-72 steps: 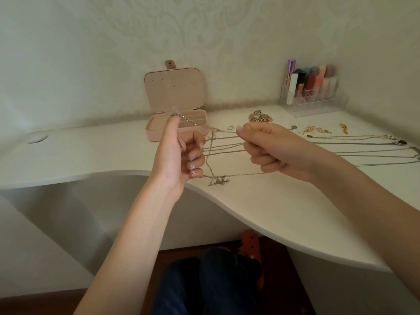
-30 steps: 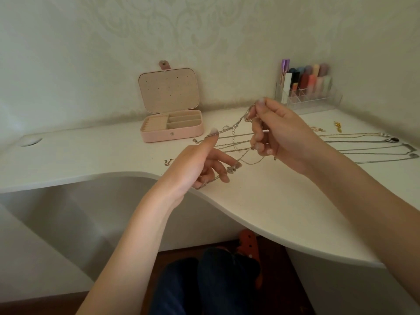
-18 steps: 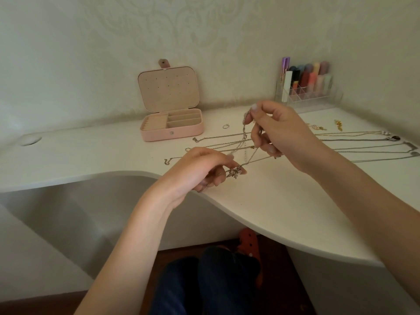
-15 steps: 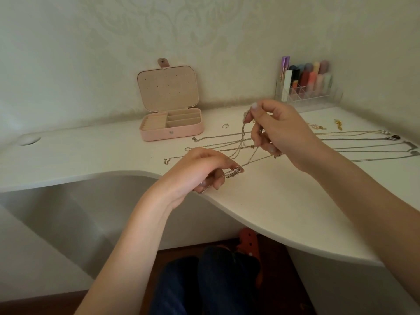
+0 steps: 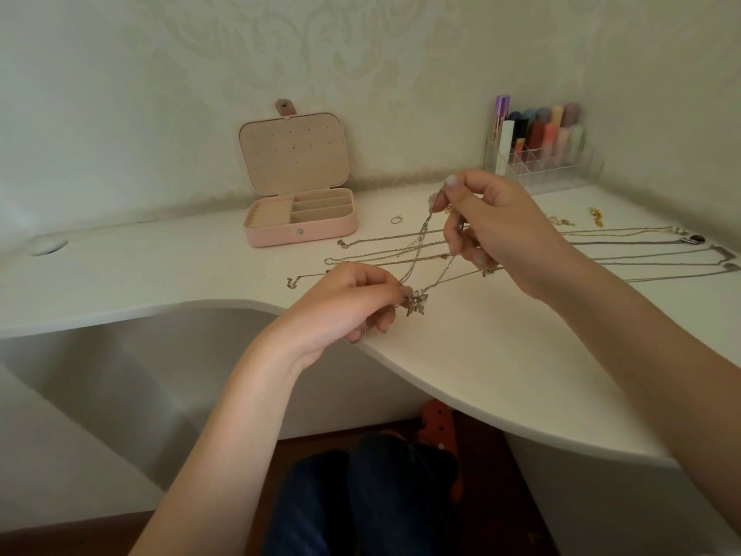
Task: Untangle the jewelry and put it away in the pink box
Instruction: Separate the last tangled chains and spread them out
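A thin silver chain [image 5: 417,250] with a small pendant [image 5: 415,302] is stretched slantwise between my hands above the white desk [image 5: 481,355]. My left hand [image 5: 349,302] pinches its lower end by the pendant, near the desk's front edge. My right hand [image 5: 493,230] is higher and pinches the upper end between thumb and forefinger. The pink box [image 5: 300,218] stands open at the back, lid upright, compartments showing nothing inside. Several other chains [image 5: 377,256] lie spread on the desk under my hands.
More necklaces [image 5: 657,250] run off to the right edge. A small ring [image 5: 396,219] lies right of the box, gold earrings [image 5: 595,214] farther right. A clear organiser with lipsticks [image 5: 541,146] stands in the back corner. The desk's front edge curves inward over my knees.
My left hand dropped from a raised hold to the desk's front edge and now pinches the pendant end. My right hand rose and pulled the chain taut.
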`<state>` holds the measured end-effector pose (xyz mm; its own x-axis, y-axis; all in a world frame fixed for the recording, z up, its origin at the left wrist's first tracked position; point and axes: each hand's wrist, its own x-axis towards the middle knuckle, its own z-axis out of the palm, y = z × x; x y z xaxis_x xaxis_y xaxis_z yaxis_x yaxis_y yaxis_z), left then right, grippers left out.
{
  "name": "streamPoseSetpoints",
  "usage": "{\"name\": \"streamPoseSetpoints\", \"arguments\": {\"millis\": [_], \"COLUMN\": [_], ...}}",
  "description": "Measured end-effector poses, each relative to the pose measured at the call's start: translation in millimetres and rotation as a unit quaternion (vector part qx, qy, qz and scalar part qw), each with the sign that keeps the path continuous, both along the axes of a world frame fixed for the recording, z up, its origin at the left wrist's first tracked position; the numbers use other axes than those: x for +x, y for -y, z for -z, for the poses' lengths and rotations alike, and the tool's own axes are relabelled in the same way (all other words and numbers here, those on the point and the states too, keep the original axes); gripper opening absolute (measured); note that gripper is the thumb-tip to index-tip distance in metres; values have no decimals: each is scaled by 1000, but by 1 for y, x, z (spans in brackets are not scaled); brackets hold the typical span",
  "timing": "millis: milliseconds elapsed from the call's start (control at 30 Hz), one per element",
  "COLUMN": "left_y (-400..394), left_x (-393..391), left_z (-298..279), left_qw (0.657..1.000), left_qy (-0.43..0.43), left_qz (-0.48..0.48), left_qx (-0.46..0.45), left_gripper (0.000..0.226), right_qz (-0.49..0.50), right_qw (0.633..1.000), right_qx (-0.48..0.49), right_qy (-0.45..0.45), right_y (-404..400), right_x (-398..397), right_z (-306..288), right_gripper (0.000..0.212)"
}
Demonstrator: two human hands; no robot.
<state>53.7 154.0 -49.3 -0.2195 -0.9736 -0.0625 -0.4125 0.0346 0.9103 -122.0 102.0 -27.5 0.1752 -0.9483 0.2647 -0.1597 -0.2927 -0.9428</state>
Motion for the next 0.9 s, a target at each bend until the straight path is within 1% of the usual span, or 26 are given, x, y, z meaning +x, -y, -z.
{"name": "streamPoseSetpoints", "arguments": {"millis": [67,167,200,367,433,500,567,700,800,900], "left_y": [1,2,2,4,5,6,7,10,16,18], "left_x": [1,4,4,7,8,8,6,5,7,6], "left_z": [1,2,2,1,0,1,3,7,14,20], "left_qw": [1000,1000,1000,996,997,998,999,998,987,969], "left_qy": [-15,-9,-11,-55,-45,-12,11,55,105,146], "left_qz": [-5,15,18,37,43,39,30,-14,-48,-62], "left_qx": [9,11,15,52,52,40,23,-24,-108,-188], "left_gripper": [21,36,37,38,31,31,28,13,9,13], "right_qz": [-2,-3,-4,-23,-27,-30,-31,-33,-36,-38], "right_qw": [1000,1000,1000,999,999,999,999,999,998,998], "right_qx": [1,0,1,8,12,13,12,12,15,21], "right_qy": [1,-12,-18,-24,-29,-34,-37,-39,-42,-56], "right_y": [0,1,1,2,1,1,2,2,1,2], "right_x": [0,0,0,-1,0,0,-1,-1,0,0], "right_z": [0,1,1,3,3,3,3,3,4,5], "right_gripper": [31,31,31,30,30,31,31,31,32,33]}}
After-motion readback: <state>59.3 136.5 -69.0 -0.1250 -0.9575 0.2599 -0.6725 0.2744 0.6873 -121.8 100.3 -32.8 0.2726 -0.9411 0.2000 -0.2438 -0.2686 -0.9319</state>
